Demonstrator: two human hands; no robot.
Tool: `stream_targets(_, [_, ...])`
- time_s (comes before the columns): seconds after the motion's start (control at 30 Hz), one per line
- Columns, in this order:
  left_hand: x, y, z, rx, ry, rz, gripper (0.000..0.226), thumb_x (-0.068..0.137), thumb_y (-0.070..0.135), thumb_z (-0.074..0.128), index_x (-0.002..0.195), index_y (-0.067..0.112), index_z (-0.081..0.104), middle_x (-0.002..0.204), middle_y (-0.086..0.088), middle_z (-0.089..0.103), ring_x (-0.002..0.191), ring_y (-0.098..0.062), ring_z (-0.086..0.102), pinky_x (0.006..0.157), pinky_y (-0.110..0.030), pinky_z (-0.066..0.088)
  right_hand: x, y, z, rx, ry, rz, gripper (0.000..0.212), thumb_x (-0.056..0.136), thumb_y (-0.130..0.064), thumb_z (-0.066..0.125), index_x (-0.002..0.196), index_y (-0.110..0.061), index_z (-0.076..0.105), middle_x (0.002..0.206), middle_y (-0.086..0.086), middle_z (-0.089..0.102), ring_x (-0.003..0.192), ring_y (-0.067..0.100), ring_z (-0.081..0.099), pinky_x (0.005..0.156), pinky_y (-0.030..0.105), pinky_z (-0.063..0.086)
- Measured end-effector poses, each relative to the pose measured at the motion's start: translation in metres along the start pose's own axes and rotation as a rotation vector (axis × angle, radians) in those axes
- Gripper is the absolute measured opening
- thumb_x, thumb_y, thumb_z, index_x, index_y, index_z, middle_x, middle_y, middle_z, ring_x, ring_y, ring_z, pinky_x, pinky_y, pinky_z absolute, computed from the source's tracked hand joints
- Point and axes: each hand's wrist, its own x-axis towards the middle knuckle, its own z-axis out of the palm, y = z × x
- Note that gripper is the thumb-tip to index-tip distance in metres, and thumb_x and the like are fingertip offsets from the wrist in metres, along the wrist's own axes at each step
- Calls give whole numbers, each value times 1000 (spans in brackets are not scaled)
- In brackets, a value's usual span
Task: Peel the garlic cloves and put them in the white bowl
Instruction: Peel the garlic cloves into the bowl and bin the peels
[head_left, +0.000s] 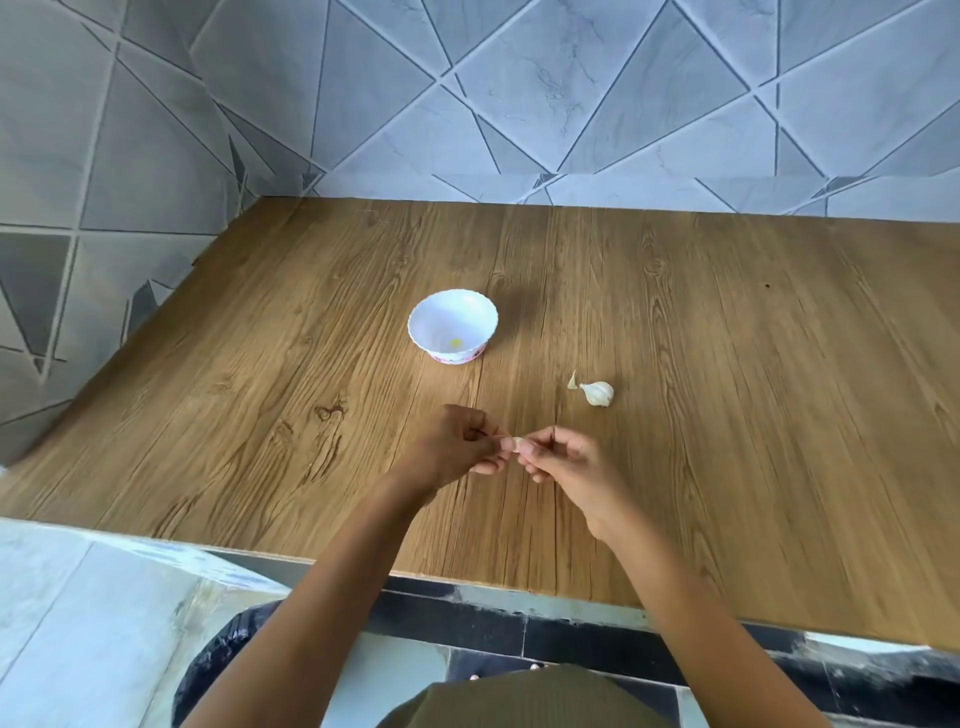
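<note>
Both my left hand (457, 447) and right hand (563, 460) pinch one small pale garlic clove (511, 443) over the wooden table (727, 364) for peeling leverage, small white plastic bowl (470, 304) waiting ahead.

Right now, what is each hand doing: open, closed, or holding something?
Left hand: closed, pinching one end of the garlic clove.
Right hand: closed, pinching the same clove's other end.
</note>
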Motion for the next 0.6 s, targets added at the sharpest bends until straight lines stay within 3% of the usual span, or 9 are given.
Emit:
stream_targets(0.13, [1,-2,1,-93,-13,-89,7,86,11,66,84,4,66,73,-5,67,67,-8,67,62,-17,54,4,0,0,-339,1,-266,10,88,-13,63,80,-8,61,73,-11,62,68,0,56,63,17,46])
stream_targets(0.23, [1,-5,4,-219,-5,-192,8,86,9,64,87,1,66,74,-6,67,66,-9,66,62,-17,55,5,2,2,-543,50,-510,13,87,-6,63,76,-3,57,74,-3,63,68,5,59,60,20,47])
stream_targets(0.3, [1,-7,8,-226,25,-194,7,87,8,64,85,2,66,73,-7,66,65,-8,65,61,-16,54,6,3,3,-621,102,-564,17,86,-4,64,72,-4,56,70,0,61,64,9,57,56,22,45])
stream_targets(0.37, [1,-7,12,-141,80,-116,7,87,6,64,85,0,65,73,-9,66,65,-11,65,62,-18,55,5,3,3,-612,121,-446,19,87,-10,64,71,-7,55,67,1,60,61,17,56,55,27,44])
stream_targets(0.47, [1,-8,17,118,191,61,10,86,7,65,83,-3,66,73,-16,67,70,-28,67,71,-35,58,5,-5,3,-298,88,-10,17,89,-16,62,73,-10,60,63,-4,59,61,9,54,54,20,44])
stream_targets(0.6, [-2,-9,17,326,227,282,8,86,6,66,78,4,64,70,-11,68,67,-25,66,71,-38,55,10,-18,0,29,5,325,14,91,-11,59,78,-6,64,61,0,58,53,5,50,50,15,41])
